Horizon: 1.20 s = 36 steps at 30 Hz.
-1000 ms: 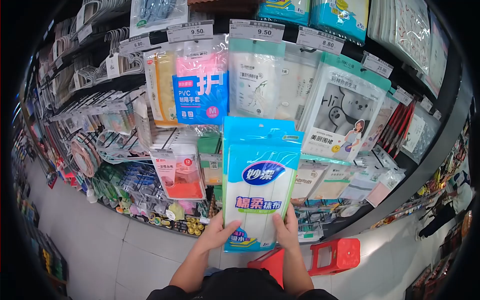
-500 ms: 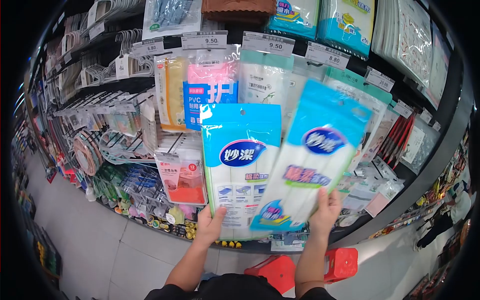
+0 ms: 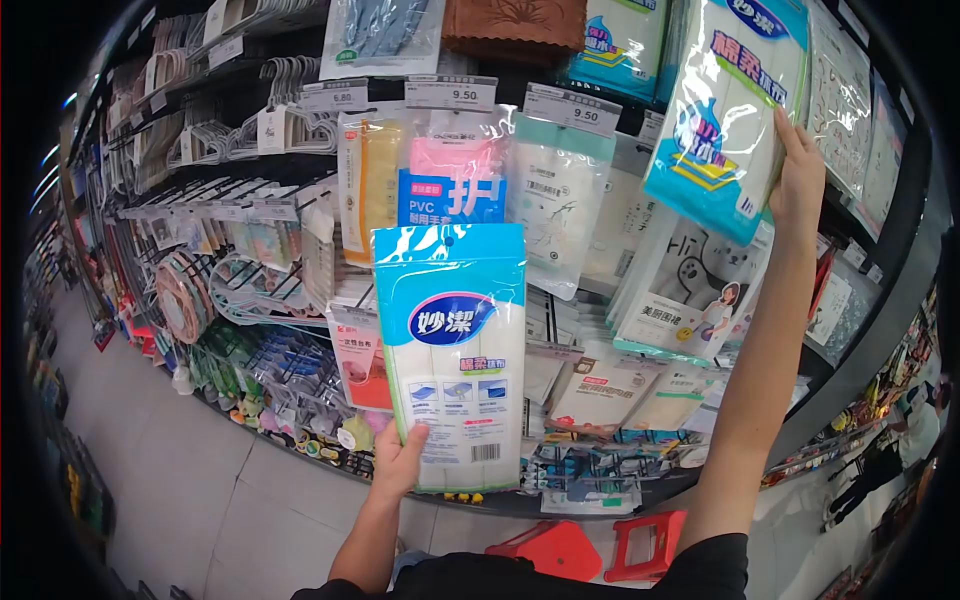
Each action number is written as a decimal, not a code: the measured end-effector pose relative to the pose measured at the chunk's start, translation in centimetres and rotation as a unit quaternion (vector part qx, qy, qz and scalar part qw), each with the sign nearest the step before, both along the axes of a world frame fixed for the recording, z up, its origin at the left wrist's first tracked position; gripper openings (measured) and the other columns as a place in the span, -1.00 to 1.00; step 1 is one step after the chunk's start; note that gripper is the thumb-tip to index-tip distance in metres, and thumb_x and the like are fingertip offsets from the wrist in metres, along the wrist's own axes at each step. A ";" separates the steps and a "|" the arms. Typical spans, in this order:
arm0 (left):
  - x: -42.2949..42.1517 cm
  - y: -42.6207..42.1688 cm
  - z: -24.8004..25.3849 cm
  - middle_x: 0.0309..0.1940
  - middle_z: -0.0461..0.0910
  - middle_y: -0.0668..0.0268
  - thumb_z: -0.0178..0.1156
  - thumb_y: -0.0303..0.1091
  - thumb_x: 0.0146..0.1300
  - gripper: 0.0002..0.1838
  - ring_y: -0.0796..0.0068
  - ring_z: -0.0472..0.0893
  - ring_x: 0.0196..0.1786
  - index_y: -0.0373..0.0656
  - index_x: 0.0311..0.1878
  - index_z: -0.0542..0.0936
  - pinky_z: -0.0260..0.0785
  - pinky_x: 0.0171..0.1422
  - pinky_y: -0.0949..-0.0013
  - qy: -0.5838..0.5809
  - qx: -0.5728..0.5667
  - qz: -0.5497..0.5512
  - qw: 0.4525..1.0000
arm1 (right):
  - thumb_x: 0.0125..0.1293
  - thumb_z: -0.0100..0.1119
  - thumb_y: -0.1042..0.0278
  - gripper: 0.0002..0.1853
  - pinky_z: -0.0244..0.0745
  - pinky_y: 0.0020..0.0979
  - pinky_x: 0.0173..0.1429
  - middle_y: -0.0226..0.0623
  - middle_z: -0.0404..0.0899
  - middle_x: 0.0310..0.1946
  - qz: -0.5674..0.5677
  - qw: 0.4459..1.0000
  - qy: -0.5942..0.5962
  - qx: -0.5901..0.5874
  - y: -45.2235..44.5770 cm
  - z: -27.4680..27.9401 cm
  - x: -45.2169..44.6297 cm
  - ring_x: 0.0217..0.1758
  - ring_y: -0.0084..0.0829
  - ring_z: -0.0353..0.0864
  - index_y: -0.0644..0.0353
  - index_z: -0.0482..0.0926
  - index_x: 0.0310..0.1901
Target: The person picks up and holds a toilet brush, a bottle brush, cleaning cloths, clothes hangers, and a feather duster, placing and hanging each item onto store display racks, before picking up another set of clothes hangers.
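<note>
My left hand (image 3: 400, 458) grips the lower left edge of a blue-and-white cloth package (image 3: 462, 400), held upright with its printed panel and barcode facing me. At the upper right, my right hand (image 3: 797, 180) holds a second blue-and-white cloth package (image 3: 725, 110) by its right edge, raised and tilted in front of the shelf. Behind the left package hangs a pink-and-blue glove pack (image 3: 455, 190). An apron pack (image 3: 690, 285) hangs just below the right package.
Similar cloth packs (image 3: 618, 45) and a brown cloth (image 3: 513, 25) are on the upper shelf. White hangers (image 3: 200, 135) hang at the left. Red stools (image 3: 560, 548) stand on the floor below. A person (image 3: 880, 460) is at the far right.
The two packages, together a second ago, are now wide apart. My right hand has carried its package up and right to the upper shelf; the left one has moved slightly lower.
</note>
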<state>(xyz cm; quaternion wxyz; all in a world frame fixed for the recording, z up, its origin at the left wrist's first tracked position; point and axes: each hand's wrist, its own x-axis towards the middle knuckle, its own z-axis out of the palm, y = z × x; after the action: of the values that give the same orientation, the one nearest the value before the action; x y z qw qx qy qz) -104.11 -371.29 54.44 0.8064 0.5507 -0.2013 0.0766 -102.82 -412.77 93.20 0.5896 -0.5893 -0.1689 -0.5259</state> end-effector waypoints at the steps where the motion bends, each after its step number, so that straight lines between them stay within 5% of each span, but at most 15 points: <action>1: -0.1 0.3 0.0 -0.11 0.61 0.27 0.08 -0.35 0.38 -0.73 0.58 0.54 -0.09 -0.35 0.02 0.51 0.39 0.03 0.46 0.001 0.003 0.002 1.000 | 0.28 0.23 0.30 -0.62 0.54 -0.46 -0.05 -0.18 0.60 -0.12 -0.001 1.000 0.003 -0.004 0.2 0.9 0.7 -0.15 -0.43 0.63 0.45 0.47 0.00; 11: -0.3 1.6 0.0 -0.04 0.58 0.24 0.03 -0.40 0.38 -0.72 0.55 0.53 -0.03 -0.37 0.06 0.49 0.38 0.07 0.45 0.002 -0.002 0.000 1.000 | 0.22 0.30 0.24 -0.56 0.51 -0.50 -0.11 -0.21 0.62 -0.19 -0.013 0.996 0.013 -0.090 1.9 6.4 5.1 -0.21 -0.48 0.63 0.46 0.51 -0.02; 23: -0.2 3.5 0.3 -0.03 0.57 0.24 -0.08 -0.26 0.47 -0.64 0.55 0.53 -0.03 -0.37 0.11 0.45 0.36 0.09 0.45 0.030 -0.024 -0.002 0.999 | 0.25 0.25 0.28 -0.61 0.48 -0.42 0.04 -0.20 0.60 -0.11 -0.008 0.998 0.040 -0.048 2.6 7.8 7.5 -0.08 -0.39 0.60 0.39 0.55 0.01; 36: 2.3 4.9 0.4 -0.03 0.56 0.23 -0.08 -0.31 0.46 -0.67 0.55 0.53 -0.03 -0.38 0.10 0.44 0.36 0.09 0.45 0.018 -0.030 -0.022 0.999 | 0.25 0.24 0.24 -0.57 0.50 -0.41 -0.04 -0.17 0.61 -0.15 -0.005 0.998 0.020 -0.056 3.8 9.5 9.5 -0.17 -0.39 0.61 0.43 0.51 0.01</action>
<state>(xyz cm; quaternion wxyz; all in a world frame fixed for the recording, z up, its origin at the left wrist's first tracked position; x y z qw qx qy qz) -101.85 -366.44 54.88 0.8273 0.5235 -0.1961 0.0551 -93.28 -408.95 102.67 0.5564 -0.6325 -0.1836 -0.5066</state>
